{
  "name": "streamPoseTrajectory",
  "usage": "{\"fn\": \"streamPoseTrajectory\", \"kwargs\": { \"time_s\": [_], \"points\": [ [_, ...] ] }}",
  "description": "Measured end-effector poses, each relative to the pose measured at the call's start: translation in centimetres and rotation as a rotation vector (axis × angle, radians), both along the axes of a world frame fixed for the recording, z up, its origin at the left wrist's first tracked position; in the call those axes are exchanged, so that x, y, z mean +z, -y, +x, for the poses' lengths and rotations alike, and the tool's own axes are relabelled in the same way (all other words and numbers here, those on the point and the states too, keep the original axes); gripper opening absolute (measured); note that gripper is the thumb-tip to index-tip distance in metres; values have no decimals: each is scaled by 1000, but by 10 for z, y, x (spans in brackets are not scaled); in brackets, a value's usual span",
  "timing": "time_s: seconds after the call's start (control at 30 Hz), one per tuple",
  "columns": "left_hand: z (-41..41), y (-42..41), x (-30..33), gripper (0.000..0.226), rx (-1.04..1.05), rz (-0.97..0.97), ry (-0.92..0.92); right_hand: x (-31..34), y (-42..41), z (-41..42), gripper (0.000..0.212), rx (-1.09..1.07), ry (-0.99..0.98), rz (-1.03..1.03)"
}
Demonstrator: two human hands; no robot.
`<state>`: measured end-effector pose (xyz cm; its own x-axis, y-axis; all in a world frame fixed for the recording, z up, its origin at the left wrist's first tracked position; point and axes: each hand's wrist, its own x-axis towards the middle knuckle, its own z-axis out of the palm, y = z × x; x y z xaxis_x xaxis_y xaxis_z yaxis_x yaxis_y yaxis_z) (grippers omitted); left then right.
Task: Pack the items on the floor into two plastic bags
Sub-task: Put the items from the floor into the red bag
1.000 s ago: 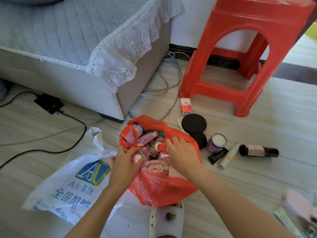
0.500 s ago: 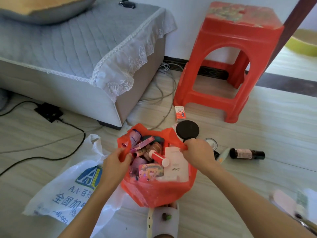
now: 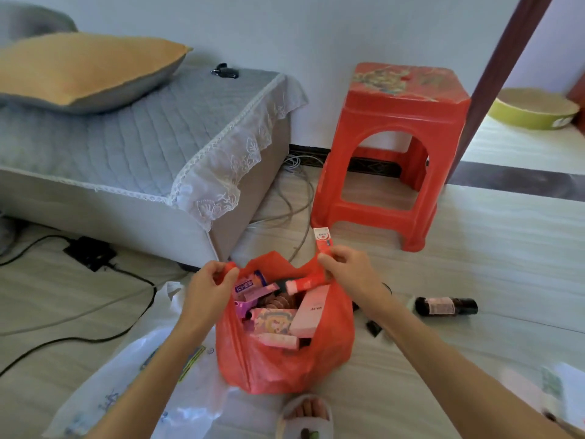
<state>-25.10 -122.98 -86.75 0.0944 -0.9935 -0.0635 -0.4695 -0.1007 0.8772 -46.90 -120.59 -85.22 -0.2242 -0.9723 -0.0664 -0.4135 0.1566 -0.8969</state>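
A red plastic bag [image 3: 332,350] stands on the floor, full of several small boxes, tubes and bottles. My left hand [image 3: 205,286] pinches its left handle and my right hand [image 3: 351,274] pinches its right handle, holding the mouth wide. A white plastic bag [image 3: 133,388] with blue print lies flat on the floor to the left, partly under my left forearm. Loose items lie to the right: a dark bottle [image 3: 446,306], a small black piece [image 3: 373,327] and a small red-and-white box [image 3: 323,237] behind my right hand.
A red plastic stool [image 3: 395,147] stands behind the bag. A grey sofa [image 3: 126,160] with a lace cover and an orange cushion fills the left. Black cables [image 3: 133,280] run across the floor. My slippered foot [image 3: 305,416] is just in front of the bag. More items lie blurred at the lower right.
Both hands left the bag's contents, took its two handles and pulled them up and apart. The camera tilted upward, showing more of the sofa and stool.
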Motion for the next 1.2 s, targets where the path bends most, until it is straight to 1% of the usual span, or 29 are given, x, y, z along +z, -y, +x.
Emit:
{"fn": "streamPoseTrajectory", "kwargs": {
  "time_s": [0.07, 0.13, 0.23, 0.3, 0.4, 0.53, 0.63, 0.7, 0.73, 0.8, 0.87, 0.97, 1.03, 1.13, 1.2],
  "points": [
    [1, -13, -9, 11, -38, 33, 1, -7, -14, 0, 37, 47, -50, 24],
    [2, -26, -13, 12, -54, 30, 45, -15, -27, -3, 33, 51, -99, 47],
    [5, -39, -15, 13, -7, -51, 208, -22, -38, -10, 14, -57, -204, 69],
    [10, -46, -13, 17, 41, -107, 287, -23, -46, -14, 15, -138, -293, 61],
    [19, -57, -11, 17, 61, -149, 341, -24, -58, -18, 15, -184, -385, 21],
    [23, -64, -14, 15, 5, -131, 414, -26, -70, -20, 16, -107, -467, -27],
    [22, -65, -14, 11, -82, -97, 474, -24, -76, -20, 20, -54, -520, -44],
    [21, -66, -11, 17, -141, -92, 540, -23, -81, -20, 21, -18, -609, -62],
    [21, -66, -7, 23, -170, -134, 599, -21, -83, -20, 20, 9, -681, -99],
    [16, -62, 9, 41, -244, -291, 712, -17, -84, -24, 20, 94, -878, -198],
    [4, -53, 35, 50, -319, -461, 759, -5, -81, -33, 31, 111, -1039, -276],
    [-25, -45, 74, 50, -475, -649, 854, 25, -78, -58, 48, 70, -1118, -366],
    [-50, -45, 92, 53, -559, -724, 908, 41, -83, -79, 55, 28, -1153, -376],
    [-91, -46, 105, 58, -638, -755, 961, 59, -100, -116, 60, -24, -1229, -362],
    [-124, -47, 109, 61, -713, -765, 995, 65, -116, -145, 58, -62, -1276, -378]
  ]
}}
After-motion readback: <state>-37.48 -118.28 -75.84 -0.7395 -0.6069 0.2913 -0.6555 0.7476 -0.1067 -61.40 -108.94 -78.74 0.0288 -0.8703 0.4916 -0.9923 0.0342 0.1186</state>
